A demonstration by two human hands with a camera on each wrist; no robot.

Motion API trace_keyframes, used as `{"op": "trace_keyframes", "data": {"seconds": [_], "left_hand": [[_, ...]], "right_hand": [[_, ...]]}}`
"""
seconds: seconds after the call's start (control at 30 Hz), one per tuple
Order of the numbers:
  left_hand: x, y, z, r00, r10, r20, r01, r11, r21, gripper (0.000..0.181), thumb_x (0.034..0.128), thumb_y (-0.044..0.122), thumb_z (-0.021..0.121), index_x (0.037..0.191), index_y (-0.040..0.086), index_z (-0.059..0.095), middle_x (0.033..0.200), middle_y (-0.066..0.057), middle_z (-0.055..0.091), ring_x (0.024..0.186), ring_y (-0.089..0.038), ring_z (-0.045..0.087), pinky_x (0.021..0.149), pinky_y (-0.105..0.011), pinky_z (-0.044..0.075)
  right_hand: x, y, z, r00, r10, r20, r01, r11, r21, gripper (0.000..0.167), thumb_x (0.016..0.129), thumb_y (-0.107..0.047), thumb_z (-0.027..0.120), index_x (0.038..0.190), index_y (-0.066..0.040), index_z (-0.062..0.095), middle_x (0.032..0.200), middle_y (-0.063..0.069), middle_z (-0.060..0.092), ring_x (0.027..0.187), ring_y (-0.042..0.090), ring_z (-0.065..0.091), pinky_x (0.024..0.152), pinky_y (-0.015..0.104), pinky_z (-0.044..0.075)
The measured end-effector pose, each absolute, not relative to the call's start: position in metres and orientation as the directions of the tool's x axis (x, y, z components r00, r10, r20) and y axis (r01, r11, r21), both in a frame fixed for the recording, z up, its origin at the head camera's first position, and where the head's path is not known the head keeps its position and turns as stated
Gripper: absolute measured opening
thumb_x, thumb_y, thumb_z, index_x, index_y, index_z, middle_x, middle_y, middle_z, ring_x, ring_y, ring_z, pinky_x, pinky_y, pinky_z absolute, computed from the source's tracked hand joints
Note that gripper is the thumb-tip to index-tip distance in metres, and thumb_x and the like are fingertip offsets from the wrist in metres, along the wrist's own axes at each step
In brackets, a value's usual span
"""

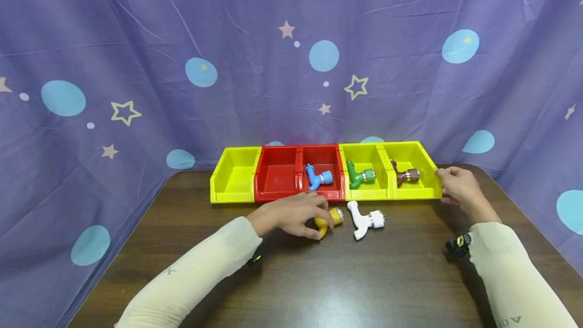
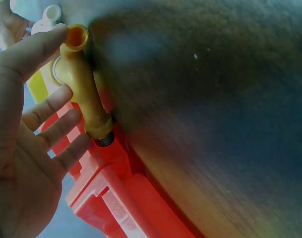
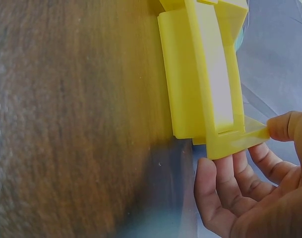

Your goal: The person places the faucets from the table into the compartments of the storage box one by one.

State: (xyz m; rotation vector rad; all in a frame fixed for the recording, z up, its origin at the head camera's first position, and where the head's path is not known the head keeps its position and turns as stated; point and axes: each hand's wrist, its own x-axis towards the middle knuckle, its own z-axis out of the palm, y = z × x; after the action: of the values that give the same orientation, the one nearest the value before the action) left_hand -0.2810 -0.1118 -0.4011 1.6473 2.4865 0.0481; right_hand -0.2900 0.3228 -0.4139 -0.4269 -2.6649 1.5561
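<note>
My left hand [image 1: 296,214] holds a yellow tap [image 1: 336,215] low over the table, in front of the red bins. In the left wrist view the thumb lies by the spout mouth of the yellow tap [image 2: 86,84], with the other fingers along its body. A white tap [image 1: 362,220] lies on the table just right of it. At the far right end of the bin row, my right hand [image 1: 462,189] grips the side edge of the last yellow bin [image 1: 428,166]. The right wrist view has thumb and fingers pinching the yellow bin's rim [image 3: 240,141].
Along the back stands a row of yellow and red bins. A blue tap [image 1: 319,178] is in the right red bin, a green tap [image 1: 360,176] in the yellow bin beside it, and a brown tap [image 1: 405,175] in the last one. A patterned purple curtain [image 1: 255,65] hangs behind.
</note>
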Motion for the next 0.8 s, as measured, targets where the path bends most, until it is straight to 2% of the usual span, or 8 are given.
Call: {"op": "trace_keyframes", "data": {"seconds": [0.27, 0.6, 0.8], "left_hand": [[-0.2785, -0.1118, -0.3997, -0.418, 0.889, -0.188, 0.897, 0.437, 0.072, 0.043, 0.0898, 0.055, 0.073, 0.130, 0.042, 0.063, 0.132, 0.006, 0.052, 0.123, -0.013, 0.041, 0.100, -0.033, 0.039], [-0.2769, -0.1071, -0.4046, -0.428, 0.879, -0.208, 0.895, 0.444, 0.034, 0.038, 0.0932, 0.056, 0.068, 0.129, 0.044, 0.062, 0.134, 0.006, 0.051, 0.124, -0.013, 0.042, 0.103, -0.037, 0.037], [-0.2748, -0.1050, -0.4036, -0.430, 0.878, -0.209, 0.898, 0.440, 0.001, 0.037, 0.0935, 0.056, 0.067, 0.128, 0.044, 0.062, 0.129, 0.006, 0.051, 0.121, -0.013, 0.042, 0.101, -0.038, 0.038]], "right_hand": [[-0.2893, 0.3218, -0.4142, -0.962, 0.247, -0.116, 0.223, 0.468, -0.855, 0.051, 0.105, -0.037, 0.040, 0.128, 0.007, 0.052, 0.123, 0.025, 0.051, 0.087, 0.023, 0.058, 0.070, 0.036, 0.062], [-0.2903, 0.3215, -0.4151, -0.962, 0.253, -0.099, 0.211, 0.465, -0.860, 0.051, 0.104, -0.036, 0.041, 0.128, 0.007, 0.052, 0.123, 0.025, 0.050, 0.084, 0.021, 0.059, 0.070, 0.036, 0.062], [-0.2894, 0.3212, -0.4138, -0.966, 0.244, -0.087, 0.196, 0.471, -0.860, 0.051, 0.104, -0.036, 0.040, 0.126, 0.008, 0.052, 0.118, 0.023, 0.050, 0.081, 0.018, 0.058, 0.070, 0.037, 0.062]]}}
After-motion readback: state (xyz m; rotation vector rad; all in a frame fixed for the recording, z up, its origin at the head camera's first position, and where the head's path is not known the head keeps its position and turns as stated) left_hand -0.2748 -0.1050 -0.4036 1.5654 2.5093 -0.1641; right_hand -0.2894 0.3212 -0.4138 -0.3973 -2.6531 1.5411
